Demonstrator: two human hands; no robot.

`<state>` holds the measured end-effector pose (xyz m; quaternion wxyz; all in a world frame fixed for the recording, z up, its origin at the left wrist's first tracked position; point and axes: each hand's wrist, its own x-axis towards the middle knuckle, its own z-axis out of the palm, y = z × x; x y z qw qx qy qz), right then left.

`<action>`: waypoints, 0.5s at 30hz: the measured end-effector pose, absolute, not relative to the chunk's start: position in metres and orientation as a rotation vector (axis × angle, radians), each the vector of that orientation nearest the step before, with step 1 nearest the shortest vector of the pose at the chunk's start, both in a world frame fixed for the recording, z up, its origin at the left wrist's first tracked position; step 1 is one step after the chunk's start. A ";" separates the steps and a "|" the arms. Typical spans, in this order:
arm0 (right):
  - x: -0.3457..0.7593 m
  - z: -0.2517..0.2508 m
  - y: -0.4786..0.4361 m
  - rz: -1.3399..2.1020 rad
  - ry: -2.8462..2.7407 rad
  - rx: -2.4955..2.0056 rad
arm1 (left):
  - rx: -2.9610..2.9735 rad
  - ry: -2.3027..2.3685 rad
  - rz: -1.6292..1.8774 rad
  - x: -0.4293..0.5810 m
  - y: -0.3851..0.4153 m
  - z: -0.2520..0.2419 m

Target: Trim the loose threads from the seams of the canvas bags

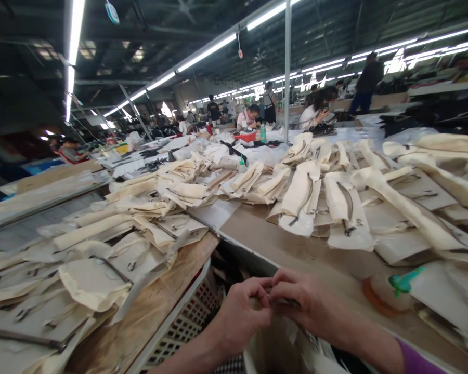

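Nearest you, at the bottom edge, the pale piece [269, 345] hangs below your 2 hands, its lower part running out of view. Your left hand [245, 311] has thumb and forefinger brought together, and your right hand [302, 301] is bunched against it, fingertips nearly meeting. Both appear clamped on the top of the piece, though your fingers hide the exact spot; the close double pinch probably keeps a small area steady. A dark bit shows under your right fingers, too covered to identify. Your purple sleeve [413, 358] stops short of the wrist, leaving it bare.

Beside your left forearm sits a white plastic basket [175, 337] with a lattice of openings, tucked against the worn wooden board [148, 306], perhaps for easy reach. To your right, a bottle with a green nozzle [407, 280] and an amber base lies on the smooth brown tabletop [253, 228], likely to keep it handy.

Around these spread soft cream pieces [302, 192], rolled or folded over flatter panels, with dark, slim zipper-like strips curving along them. They seem fanned out so each stays separate. Farther off, seated and standing people [248, 119] are under long tube lights [206, 53].
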<state>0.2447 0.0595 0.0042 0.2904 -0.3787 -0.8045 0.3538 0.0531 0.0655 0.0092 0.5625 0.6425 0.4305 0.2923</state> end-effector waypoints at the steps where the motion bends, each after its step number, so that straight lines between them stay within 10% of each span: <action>1: 0.243 -0.001 0.060 0.792 -2.217 -1.001 | 1.531 1.013 0.708 0.052 0.066 0.006; 7: 0.235 -0.025 0.076 0.034 -2.424 -0.712 | 1.673 0.974 0.722 0.042 0.080 -0.016; 15: 0.233 -0.029 0.084 -0.078 -2.467 -0.592 | 1.770 0.942 0.725 0.034 0.086 -0.036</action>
